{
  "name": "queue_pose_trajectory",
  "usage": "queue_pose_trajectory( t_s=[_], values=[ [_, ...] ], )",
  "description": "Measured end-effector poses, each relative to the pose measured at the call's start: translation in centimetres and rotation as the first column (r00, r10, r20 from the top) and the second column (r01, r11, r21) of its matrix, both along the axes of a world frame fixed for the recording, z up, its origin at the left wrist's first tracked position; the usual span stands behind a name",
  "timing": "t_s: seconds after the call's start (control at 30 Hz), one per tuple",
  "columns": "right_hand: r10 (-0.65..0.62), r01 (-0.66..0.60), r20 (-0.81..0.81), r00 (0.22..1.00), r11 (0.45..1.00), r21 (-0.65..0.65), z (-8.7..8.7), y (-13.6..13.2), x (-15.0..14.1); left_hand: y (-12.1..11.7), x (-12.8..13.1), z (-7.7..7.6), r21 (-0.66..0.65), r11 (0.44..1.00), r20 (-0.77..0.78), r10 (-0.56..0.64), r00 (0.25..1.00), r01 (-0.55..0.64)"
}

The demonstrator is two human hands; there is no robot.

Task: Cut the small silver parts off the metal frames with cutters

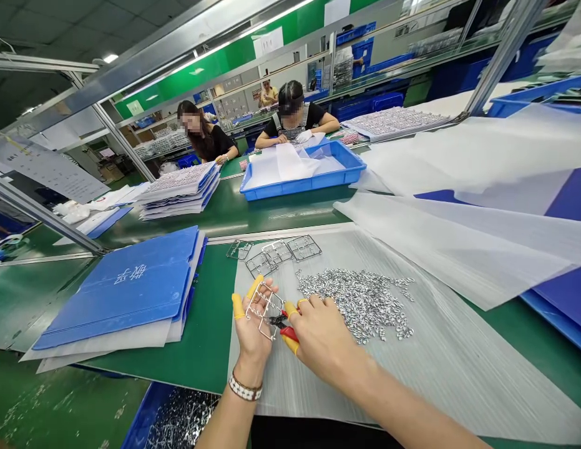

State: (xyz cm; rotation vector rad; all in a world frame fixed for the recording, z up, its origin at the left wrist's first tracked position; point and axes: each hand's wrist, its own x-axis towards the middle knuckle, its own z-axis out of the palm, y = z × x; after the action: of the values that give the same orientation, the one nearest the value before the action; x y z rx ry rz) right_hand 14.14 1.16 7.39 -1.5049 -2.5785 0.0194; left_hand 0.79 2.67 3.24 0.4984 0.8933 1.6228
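My left hand [253,324], palm up with yellow finger cots, holds a shiny plastic sprue frame [264,310] with small parts on its runners. In my right hand [321,330] are red-handled side cutters [288,325], their dark jaws at the lower part of the frame. Yellow cots cover some right fingers too. Just beyond my hands, several more sprue frames [304,247] lie on a translucent sheet [440,380]. To the right spreads a heap of small silvery parts [360,302]. Whether the jaws are closed on a runner is too small to tell.
Left of me lies a stack of blue boards [117,287] with white sheets. A blue tray [304,184] and a layered stack [180,187] stand across the bench. A bin of scrap [178,421] sits below the edge. Two people work opposite; another is farther back.
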Motion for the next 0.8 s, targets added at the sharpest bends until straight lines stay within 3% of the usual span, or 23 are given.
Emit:
queue_pose_trajectory(
  t_s=[0.47, 0.53, 0.6, 0.67, 0.7, 0.8],
  values=[
    [0.056, -0.056, 0.002, 0.998, 0.997, -0.044, 0.1, 0.1, 0.1, -0.2, -0.2, 0.0, 0.043, 0.999, -0.046, 0.0, 0.999, 0.002],
    [0.032, -0.034, -0.045, 0.998, 0.998, -0.048, 0.1, 0.1, 0.6, -0.3, -0.2, -0.1, 0.074, 0.997, -0.079, 0.005, 0.997, 0.001],
    [-0.016, -0.002, -0.196, 0.981, 0.996, -0.095, -0.1, 0.2, 1.1, -0.5, -0.2, -0.4, 0.127, 0.992, -0.18, 0.027, 0.983, -0.004],
    [-0.118, -0.005, -0.455, 0.883, 0.966, -0.26, -0.4, 0.6, 1.3, -0.8, -0.2, -0.8, 0.236, 0.972, -0.401, 0.099, 0.911, -0.001],
    [-0.199, -0.042, -0.594, 0.779, 0.93, -0.366, -0.7, 0.9, 1.2, -1.0, -0.2, -1.0, 0.312, 0.95, -0.541, 0.158, 0.826, 0.023],
    [-0.492, -0.25, -0.811, 0.317, 0.781, -0.572, -1.6, 1.6, 0.1, -1.5, -0.1, -1.3, 0.487, 0.844, -0.836, 0.376, 0.4, 0.225]
  ],
)
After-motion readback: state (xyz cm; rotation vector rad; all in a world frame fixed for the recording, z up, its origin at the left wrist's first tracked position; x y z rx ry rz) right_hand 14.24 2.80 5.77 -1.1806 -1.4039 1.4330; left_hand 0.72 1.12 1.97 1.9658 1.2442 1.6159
